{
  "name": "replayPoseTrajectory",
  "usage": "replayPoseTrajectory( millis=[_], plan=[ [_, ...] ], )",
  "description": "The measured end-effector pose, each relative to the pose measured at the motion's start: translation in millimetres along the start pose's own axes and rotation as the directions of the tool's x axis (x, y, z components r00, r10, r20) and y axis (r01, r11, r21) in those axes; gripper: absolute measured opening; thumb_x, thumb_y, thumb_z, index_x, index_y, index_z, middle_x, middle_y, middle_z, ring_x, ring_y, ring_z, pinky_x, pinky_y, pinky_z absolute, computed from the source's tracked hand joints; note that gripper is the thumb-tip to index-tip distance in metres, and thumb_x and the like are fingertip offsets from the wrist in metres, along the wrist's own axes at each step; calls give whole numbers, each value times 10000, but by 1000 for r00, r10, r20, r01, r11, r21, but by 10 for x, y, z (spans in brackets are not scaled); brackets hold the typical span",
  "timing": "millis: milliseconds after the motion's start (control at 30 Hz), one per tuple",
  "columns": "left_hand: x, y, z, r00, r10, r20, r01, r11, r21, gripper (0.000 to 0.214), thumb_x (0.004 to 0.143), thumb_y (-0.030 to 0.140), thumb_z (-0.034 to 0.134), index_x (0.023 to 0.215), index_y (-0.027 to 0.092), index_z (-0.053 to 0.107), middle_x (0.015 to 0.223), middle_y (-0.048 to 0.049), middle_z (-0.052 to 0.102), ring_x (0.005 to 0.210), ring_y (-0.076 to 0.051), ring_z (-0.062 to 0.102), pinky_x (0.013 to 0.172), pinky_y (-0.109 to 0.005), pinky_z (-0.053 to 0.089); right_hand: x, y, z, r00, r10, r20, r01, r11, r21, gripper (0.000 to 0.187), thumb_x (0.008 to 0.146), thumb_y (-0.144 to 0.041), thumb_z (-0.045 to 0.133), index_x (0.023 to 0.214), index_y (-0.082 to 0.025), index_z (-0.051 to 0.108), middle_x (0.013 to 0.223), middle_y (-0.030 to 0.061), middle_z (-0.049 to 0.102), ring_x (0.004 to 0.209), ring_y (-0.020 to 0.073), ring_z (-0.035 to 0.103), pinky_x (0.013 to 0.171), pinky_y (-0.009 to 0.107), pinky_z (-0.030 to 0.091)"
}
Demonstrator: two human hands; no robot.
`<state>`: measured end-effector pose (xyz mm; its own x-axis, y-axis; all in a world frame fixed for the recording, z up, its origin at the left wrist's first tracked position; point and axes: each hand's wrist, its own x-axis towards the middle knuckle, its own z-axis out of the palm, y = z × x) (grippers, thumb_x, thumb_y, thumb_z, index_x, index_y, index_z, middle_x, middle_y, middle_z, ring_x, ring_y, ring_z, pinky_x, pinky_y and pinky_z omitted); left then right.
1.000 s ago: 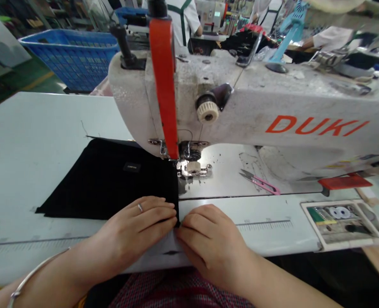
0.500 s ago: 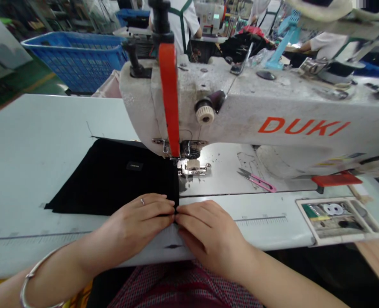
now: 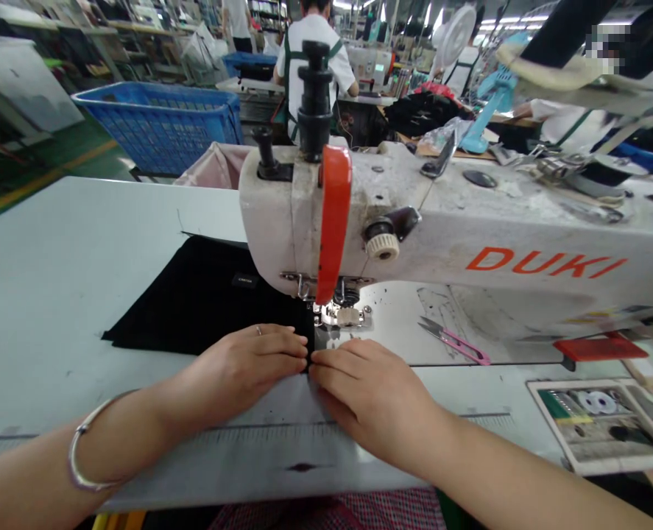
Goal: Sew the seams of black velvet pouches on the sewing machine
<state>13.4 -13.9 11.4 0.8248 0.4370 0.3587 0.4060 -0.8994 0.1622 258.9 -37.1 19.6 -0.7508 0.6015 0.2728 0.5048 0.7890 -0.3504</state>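
A black fabric piece (image 3: pixel 199 302) with a small label lies flat on the pale table, its right edge under the presser foot (image 3: pixel 341 315) of a white sewing machine (image 3: pixel 470 243). My left hand (image 3: pixel 249 368) rests palm down on the fabric's near right corner, fingers together, a ring on one finger. My right hand (image 3: pixel 364 390) lies beside it on the table, fingertips pinched against that same corner just in front of the foot. The two hands' fingertips meet at the fabric edge.
Pink-handled thread snips (image 3: pixel 456 340) lie on the machine bed right of the foot. A tray of bobbins and small parts (image 3: pixel 602 423) is set into the table at right. A blue crate (image 3: pixel 163 121) stands behind the table; other people work at stations beyond.
Both hands and the fabric corner have slid forward toward the presser foot. The camera has tilted up, showing more of the room behind.
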Motion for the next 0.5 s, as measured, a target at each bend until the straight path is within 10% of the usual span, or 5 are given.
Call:
replayPoseTrajectory(
  millis=[500],
  plan=[
    [142,-525,119,966,-256,-34,253,964,-89,259,1017,239,500,1061,245,755,1112,-10,762,1070,-173,701,986,-327,563,234,257,129,987,149,-53,-155,977,-144,256,950,-236,560,1157,-147,681,1044,108,700,914,255,649,778,384,518]
  ],
)
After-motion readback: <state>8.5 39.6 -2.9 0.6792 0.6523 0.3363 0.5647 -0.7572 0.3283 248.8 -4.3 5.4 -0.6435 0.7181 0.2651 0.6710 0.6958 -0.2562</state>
